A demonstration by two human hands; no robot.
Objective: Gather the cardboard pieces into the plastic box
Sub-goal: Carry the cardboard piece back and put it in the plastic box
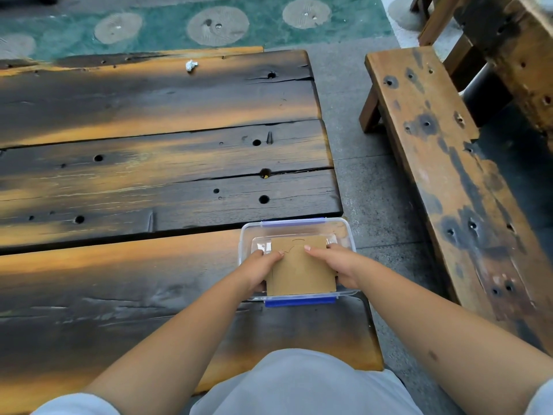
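A clear plastic box (341, 227) with blue latches stands at the right edge of the dark wooden table (149, 181). A stack of brown cardboard pieces (300, 269) is held over the box opening, tilted with its near edge above the box's front rim. My left hand (261, 269) grips the stack's left side with the thumb on top. On the stack's right side, my right hand (339, 265) holds it the same way. How many pieces the stack holds cannot be told.
A crumpled white scrap (191, 65) lies on the far part of the table. A wooden bench (443, 163) runs along the right, across a strip of grey paving (374, 175). A green patterned floor (167, 28) lies beyond the table.
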